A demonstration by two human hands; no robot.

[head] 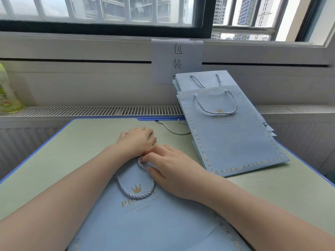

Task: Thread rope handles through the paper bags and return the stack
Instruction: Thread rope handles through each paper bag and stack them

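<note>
While the near paper bag (154, 218) lies flat on the surface (54, 160), close to the person, its open top edge is pointed away from the person and its long axis is run front to back. At that top edge the rope handle (135, 189) is pinched by the fingers of the right hand (174, 171), just beside the left hand (137, 140), which is laid flat with straight fingers on the surface beyond the bag. Thin, light card is judged easy to crease and slippery, so it should be held by its stiffer top edge; the soft cord is best taken near its end. Right of this bag and farther away, the finished stack (232, 134) is leaned against the windowsill ledge (90, 84).
</note>
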